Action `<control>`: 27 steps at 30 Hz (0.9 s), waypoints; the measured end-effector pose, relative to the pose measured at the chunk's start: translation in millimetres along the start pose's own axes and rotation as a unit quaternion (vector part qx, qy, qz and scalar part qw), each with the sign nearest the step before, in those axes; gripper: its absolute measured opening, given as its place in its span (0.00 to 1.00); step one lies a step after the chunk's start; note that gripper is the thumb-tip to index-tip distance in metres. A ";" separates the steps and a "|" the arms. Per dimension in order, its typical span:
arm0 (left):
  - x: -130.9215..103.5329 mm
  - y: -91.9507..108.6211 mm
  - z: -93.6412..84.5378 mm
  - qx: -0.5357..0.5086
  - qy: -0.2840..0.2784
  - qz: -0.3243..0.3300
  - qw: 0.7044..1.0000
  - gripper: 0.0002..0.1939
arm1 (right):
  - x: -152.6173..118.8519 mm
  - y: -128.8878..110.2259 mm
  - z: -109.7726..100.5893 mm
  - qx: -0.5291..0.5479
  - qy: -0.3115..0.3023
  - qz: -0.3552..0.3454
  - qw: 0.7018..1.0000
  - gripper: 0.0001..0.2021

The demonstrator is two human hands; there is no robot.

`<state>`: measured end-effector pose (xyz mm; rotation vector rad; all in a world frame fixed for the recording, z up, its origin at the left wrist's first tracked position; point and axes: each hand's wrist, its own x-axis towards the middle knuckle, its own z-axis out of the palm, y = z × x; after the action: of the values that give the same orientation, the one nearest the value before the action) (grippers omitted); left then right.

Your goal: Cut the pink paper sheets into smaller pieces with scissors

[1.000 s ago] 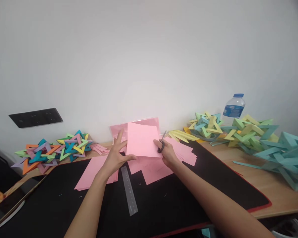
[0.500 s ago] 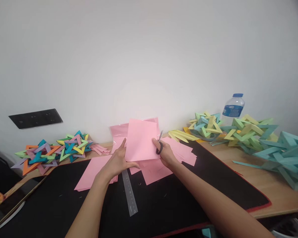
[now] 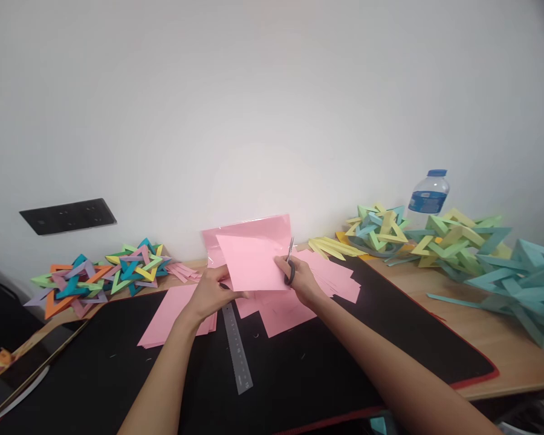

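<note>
One ruler (image 3: 238, 356) lies nearest me on the black mat (image 3: 344, 368). Past it, I see the left hand (image 3: 214, 293) half curled at the left edge of the pink sheet (image 3: 254, 266); whether it grips, I cannot tell. The right hand (image 3: 303, 281), closed, pinches the sheet above loose pink papers (image 3: 283, 314) and holds scissors (image 3: 291, 264). Behind is a plastic packet (image 3: 263, 226).

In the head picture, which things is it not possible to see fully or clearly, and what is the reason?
All in the head view:
- Right hand: some fingertips, hidden behind the held pink sheet.
- Bottle: its base, hidden by folded paper models; the label's print is too small.
- Dark-screened device: cut off by the left edge.
- Ruler: its finest marks, too small.
</note>
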<state>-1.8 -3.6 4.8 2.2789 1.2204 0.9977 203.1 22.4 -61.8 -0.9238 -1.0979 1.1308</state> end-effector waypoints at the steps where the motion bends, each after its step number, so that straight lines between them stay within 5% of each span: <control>1: -0.1 0.7 0.5 0.008 0.000 0.008 1.000 0.15 | -0.4 0.3 0.2 -0.001 -0.002 0.004 1.000 0.21; 5: -1.3 6.7 1.3 0.027 0.029 0.036 0.999 0.15 | -1.3 0.7 0.2 -0.001 -0.012 0.003 1.000 0.22; 12: -3.1 10.7 -5.8 0.029 0.141 -0.028 0.989 0.13 | 2.2 4.5 -0.8 0.009 -0.048 0.014 0.999 0.21; 19: -3.0 -5.8 -27.4 -0.178 0.239 -0.045 0.953 0.12 | 2.1 -6.2 -5.3 0.051 -0.096 0.010 0.994 0.21; 23: -2.1 -11.3 -37.2 -0.370 0.196 -0.092 0.903 0.09 | 1.8 -16.3 -14.0 0.039 -0.183 0.021 0.982 0.23; 27: -1.3 -11.3 -38.6 -0.385 0.137 -0.141 0.901 0.09 | 3.6 -20.8 -25.4 0.010 -0.292 0.055 0.955 0.22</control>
<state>-36.9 1.3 23.8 1.3439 0.9643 1.4005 232.6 21.1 -47.0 -0.6492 -1.5173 1.5597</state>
